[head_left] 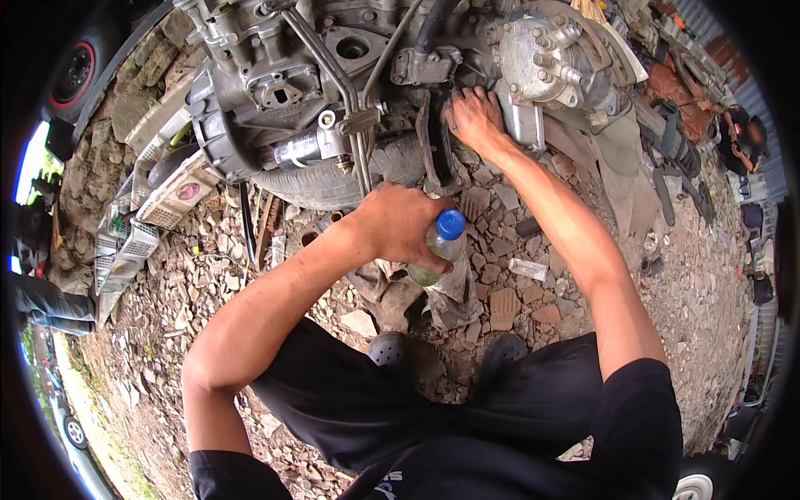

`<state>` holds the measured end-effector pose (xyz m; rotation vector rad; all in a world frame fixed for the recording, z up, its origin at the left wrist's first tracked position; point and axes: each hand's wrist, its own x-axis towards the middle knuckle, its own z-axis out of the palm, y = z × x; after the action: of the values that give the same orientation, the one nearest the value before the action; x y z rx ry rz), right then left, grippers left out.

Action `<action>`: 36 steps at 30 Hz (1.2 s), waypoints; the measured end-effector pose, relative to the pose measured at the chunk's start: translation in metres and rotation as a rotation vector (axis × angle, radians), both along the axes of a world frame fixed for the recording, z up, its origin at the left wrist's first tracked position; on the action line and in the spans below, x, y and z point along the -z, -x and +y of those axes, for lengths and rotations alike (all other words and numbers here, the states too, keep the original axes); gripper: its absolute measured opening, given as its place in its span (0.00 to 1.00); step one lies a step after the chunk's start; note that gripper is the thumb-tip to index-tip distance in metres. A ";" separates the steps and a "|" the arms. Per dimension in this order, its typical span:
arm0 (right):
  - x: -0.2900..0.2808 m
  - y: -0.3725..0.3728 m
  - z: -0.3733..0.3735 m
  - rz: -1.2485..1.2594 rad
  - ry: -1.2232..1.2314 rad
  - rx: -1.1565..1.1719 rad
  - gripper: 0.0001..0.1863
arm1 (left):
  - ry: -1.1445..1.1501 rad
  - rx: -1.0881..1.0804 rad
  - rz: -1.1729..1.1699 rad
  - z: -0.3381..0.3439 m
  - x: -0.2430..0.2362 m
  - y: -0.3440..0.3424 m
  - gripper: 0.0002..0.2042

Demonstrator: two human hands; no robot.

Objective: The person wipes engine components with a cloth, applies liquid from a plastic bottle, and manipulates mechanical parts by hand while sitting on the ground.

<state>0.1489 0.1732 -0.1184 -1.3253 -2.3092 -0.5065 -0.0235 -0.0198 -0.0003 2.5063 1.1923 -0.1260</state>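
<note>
My left hand (pixel 398 223) is closed around a clear plastic bottle with a blue cap (pixel 451 223), above the rubble in front of me. The bottle looks slightly tilted, and its lower part is partly hidden by my fingers. Farther away, my right hand (pixel 475 118) rests against the front of a grease-dark engine (pixel 292 100), with its fingers somewhat bent and apart. It lies between a dark upright metal bracket (pixel 435 137) and a silver bolted pump-like unit (pixel 542 67). Its fingertips are partly hard to make out against the dark metal.
A tire (pixel 333 179) lies under the engine. A grey rag (pixel 454 296) lies on the broken-tile ground below the bottle. White plastic crates (pixel 171 196) stand at the left. Another person (pixel 742 137) is at the far right, beside assorted parts.
</note>
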 end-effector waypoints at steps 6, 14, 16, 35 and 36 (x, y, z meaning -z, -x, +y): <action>0.015 -0.013 0.027 0.192 -0.073 -0.105 0.18 | -0.024 -0.046 -0.058 0.000 -0.001 -0.004 0.32; 0.021 -0.033 0.030 0.272 0.016 -0.181 0.22 | -0.084 -0.041 -0.039 0.008 0.002 -0.019 0.35; 0.020 -0.017 0.019 0.177 -0.020 -0.060 0.22 | -0.081 -0.056 -0.017 0.007 0.004 -0.013 0.35; 0.023 -0.005 0.031 0.486 0.112 -0.398 0.15 | -0.041 -0.067 0.046 0.005 0.002 -0.009 0.36; 0.020 -0.019 0.034 0.498 0.187 -0.412 0.15 | -0.034 -0.057 0.044 0.005 0.002 -0.014 0.36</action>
<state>0.1679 0.2071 -0.1380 -0.8779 -2.1436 0.1626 -0.0091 -0.0149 -0.0019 2.5076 1.2925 -0.1479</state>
